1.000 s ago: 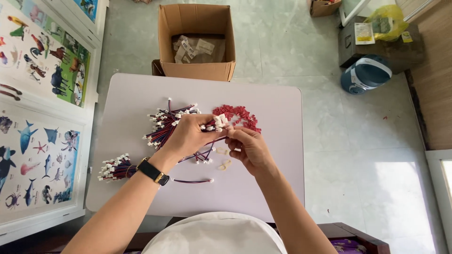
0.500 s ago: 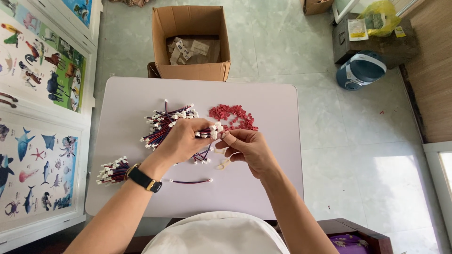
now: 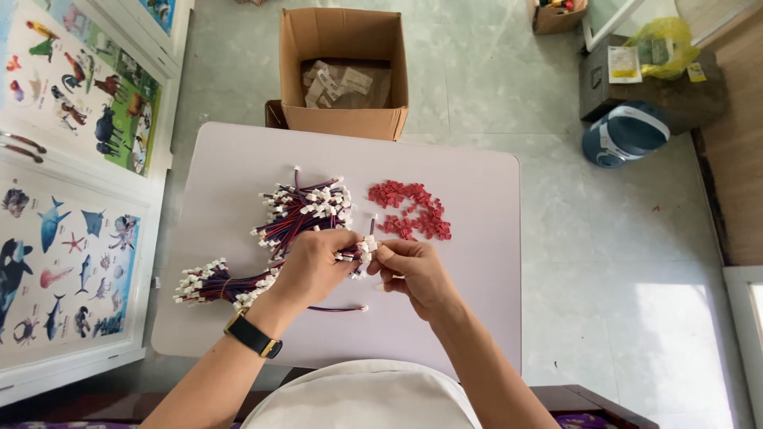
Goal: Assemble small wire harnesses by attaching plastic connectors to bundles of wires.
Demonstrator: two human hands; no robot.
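I'm gripping a small wire bundle (image 3: 350,253) in the left hand (image 3: 314,266) and pinching its white connector (image 3: 368,246) with the right hand (image 3: 413,270) at frame centre, while big wire piles (image 3: 306,208) and red clips (image 3: 412,210) are lying unworked above, so plenty remains.

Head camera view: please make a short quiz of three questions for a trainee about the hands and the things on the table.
1. True or false: the left hand holds a bunch of wires with white plugs.
2. Which colour are the small loose pieces heaped on the table? A) red B) green C) yellow
3. What stands on the floor just beyond the far edge of the table?

Key
1. True. The right hand meets the same bunch at its plug ends.
2. A
3. An open cardboard box, with packets inside.
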